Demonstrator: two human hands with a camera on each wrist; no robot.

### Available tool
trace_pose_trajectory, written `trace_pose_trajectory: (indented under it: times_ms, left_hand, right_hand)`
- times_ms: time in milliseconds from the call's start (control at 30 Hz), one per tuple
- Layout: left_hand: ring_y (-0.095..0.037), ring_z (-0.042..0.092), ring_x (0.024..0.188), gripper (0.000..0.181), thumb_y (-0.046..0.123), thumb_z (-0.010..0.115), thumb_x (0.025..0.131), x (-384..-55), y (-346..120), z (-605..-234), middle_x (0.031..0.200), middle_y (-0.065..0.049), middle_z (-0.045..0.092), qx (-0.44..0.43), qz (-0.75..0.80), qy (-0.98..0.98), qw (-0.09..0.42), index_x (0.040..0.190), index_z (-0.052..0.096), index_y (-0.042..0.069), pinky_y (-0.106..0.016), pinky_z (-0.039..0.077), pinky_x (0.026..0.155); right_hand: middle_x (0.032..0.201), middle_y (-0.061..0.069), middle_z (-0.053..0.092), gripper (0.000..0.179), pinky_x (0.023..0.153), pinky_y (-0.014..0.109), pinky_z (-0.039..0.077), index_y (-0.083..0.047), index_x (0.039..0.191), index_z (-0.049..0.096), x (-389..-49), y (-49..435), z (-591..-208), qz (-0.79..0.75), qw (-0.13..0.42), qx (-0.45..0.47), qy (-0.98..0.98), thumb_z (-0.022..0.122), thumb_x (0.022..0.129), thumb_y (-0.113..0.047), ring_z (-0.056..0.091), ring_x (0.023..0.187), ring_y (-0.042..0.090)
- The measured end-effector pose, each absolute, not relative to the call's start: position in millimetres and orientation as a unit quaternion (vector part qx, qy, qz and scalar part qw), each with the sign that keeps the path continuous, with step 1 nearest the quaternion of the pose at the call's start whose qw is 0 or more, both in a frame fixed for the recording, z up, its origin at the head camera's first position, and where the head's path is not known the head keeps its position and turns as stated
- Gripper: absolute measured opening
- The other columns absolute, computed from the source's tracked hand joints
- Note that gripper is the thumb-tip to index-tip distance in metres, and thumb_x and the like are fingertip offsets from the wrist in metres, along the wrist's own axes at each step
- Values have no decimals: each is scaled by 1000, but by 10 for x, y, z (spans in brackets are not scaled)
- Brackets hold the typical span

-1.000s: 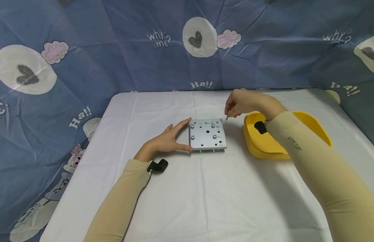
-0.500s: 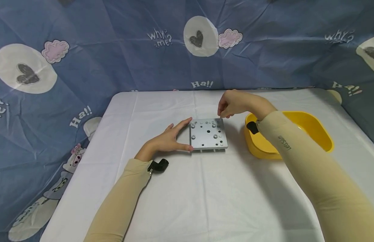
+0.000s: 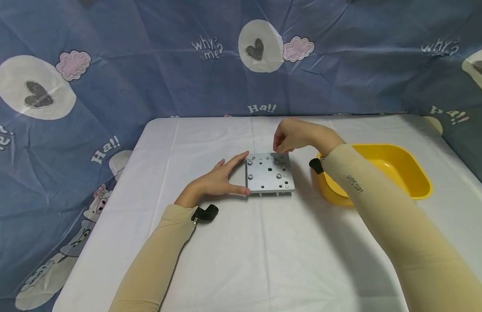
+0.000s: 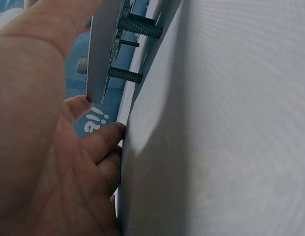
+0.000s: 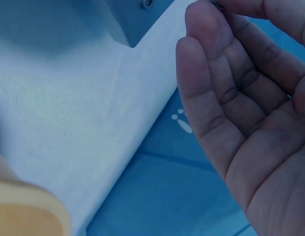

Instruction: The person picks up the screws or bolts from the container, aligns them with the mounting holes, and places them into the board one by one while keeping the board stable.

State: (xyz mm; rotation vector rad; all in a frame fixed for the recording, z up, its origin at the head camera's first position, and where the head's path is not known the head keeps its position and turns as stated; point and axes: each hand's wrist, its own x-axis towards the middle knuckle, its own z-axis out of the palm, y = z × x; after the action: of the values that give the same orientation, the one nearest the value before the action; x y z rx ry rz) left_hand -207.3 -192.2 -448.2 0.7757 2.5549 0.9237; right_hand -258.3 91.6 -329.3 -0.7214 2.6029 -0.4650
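A square silver metal plate (image 3: 264, 177) with holes and several socket-head screws stands raised off the white table. In the left wrist view, threaded screw ends (image 4: 125, 74) stick out below it. My left hand (image 3: 213, 182) is spread beside the plate's left edge, with index finger and thumb touching its two left corners. Over the plate's far right part, my right hand (image 3: 291, 135) pinches a small thin metal pin (image 5: 217, 4) between thumb and fingertips. Its lower end is at or just above the plate near a screw; whether it touches a hole I cannot tell.
A yellow plastic container (image 3: 397, 164) stands to the right of the plate, partly behind my right forearm. White cloth covers the table (image 3: 225, 255). A blue printed curtain (image 3: 167, 78) hangs behind the table's far edge.
My right hand has moved left from beside the container to over the plate's far right part, carrying the small metal pin. My left hand and the plate have stayed in place.
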Motion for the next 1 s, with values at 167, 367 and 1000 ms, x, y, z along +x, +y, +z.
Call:
trace_pose_trajectory:
  times_ms: [167, 367, 1000]
  left_hand:
    - [-32, 7, 170, 121, 55, 89, 84, -2076, -1920, -4483, 183, 3, 14, 273, 325, 892, 158, 173, 8, 41, -54, -10, 138]
    - [-29, 13, 169, 122, 53, 89, 85, -2074, -1919, -4479, 183, 2, 14, 281, 322, 891, 153, 174, 8, 37, -53, -10, 139]
    - [-31, 12, 169, 122, 55, 89, 85, -2079, -1924, -4472, 182, 3, 14, 274, 323, 892, 160, 174, 9, 35, -54, -9, 138]
  right_hand:
    - [73, -2, 68, 9, 68, 23, 52, -5, 97, 81, -2589, 861, -3317, -162, 198, -267, 929, 73, 94, -8, 59, 70, 10]
    - [76, 0, 73, 8, 70, 24, 53, -8, 97, 82, -2579, 778, -3335, -147, 200, -268, 931, 74, 95, -10, 62, 70, 9]
    - [92, 7, 81, 7, 77, 29, 64, -7, 101, 82, -2579, 616, -3376, -167, 220, -260, 925, 76, 97, -8, 76, 82, 19]
